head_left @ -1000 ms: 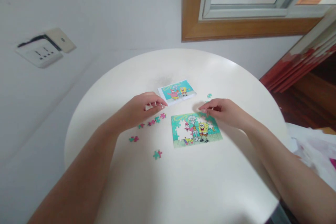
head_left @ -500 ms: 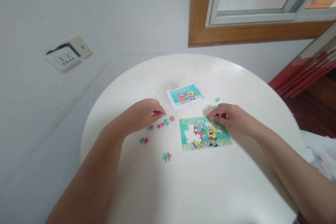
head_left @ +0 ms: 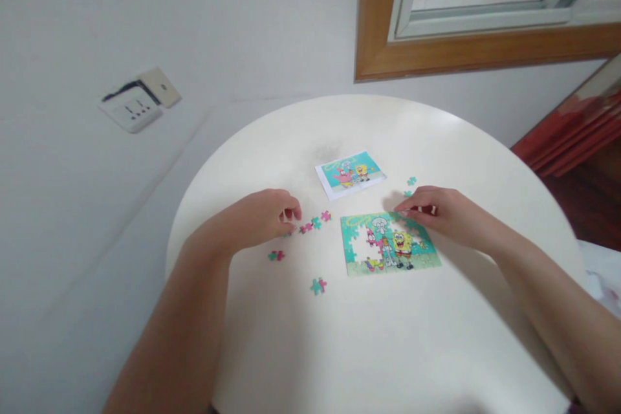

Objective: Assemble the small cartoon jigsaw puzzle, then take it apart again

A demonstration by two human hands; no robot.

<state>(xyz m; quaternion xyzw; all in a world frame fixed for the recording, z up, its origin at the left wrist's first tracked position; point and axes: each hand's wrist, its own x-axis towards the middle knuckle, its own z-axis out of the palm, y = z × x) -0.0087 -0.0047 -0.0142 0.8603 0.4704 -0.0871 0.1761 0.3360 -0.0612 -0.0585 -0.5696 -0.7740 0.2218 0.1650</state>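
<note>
A partly assembled jigsaw puzzle [head_left: 352, 268] of cartoon figures lies flat on the white round table [head_left: 388, 343], with gaps at its left and upper right. At its top edge, my right hand [head_left: 431, 210] has thumb and fingers pinched together; whatever lies between the tips is hidden. To the puzzle's left, my left hand [head_left: 264, 217] hovers low, thumb and forefinger apart around a small puzzle piece [head_left: 290, 231]. Beside those fingertips runs a row of pink and teal pieces, ending in a pink piece [head_left: 326, 215]. Nearer me lie a teal-and-pink piece [head_left: 318, 286] and another loose piece [head_left: 276, 255].
Behind the puzzle sits a picture card [head_left: 352, 171] showing the same scene. Teal pieces [head_left: 411, 181] lie beyond my right hand. A wall with a socket [head_left: 130, 108] and a wood-framed window [head_left: 373, 52] borders the table's far side.
My left hand has drawn back leftward along the row of pieces, and its thumb and forefinger have parted. The right hand stays at the puzzle's top edge. The whole view has shifted slightly.
</note>
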